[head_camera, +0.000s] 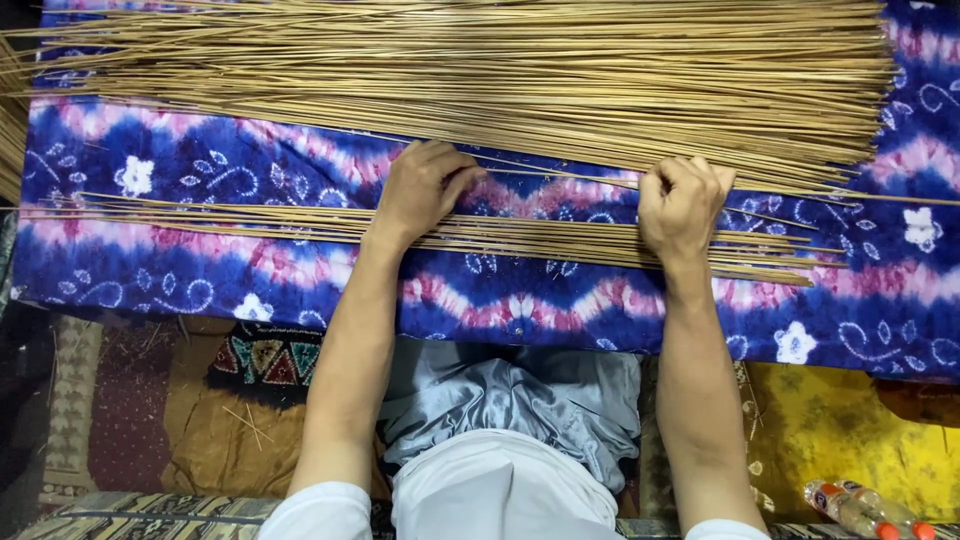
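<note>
A big heap of thin tan sticks (480, 70) lies across the far side of a blue, pink and white patterned cloth (180, 280). A smaller row of the same sticks (250, 222) runs left to right nearer to me. My left hand (420, 190) rests palm down on this smaller row, fingers curled over a few sticks. My right hand (682, 205) is curled around sticks at the gap between the heap and the smaller row.
My lap in grey cloth (510, 400) is below the patterned cloth's near edge. A brown mat (210, 440) lies at left, a yellow cloth (830, 430) at right. A plastic bottle with orange cap (865, 510) lies at bottom right.
</note>
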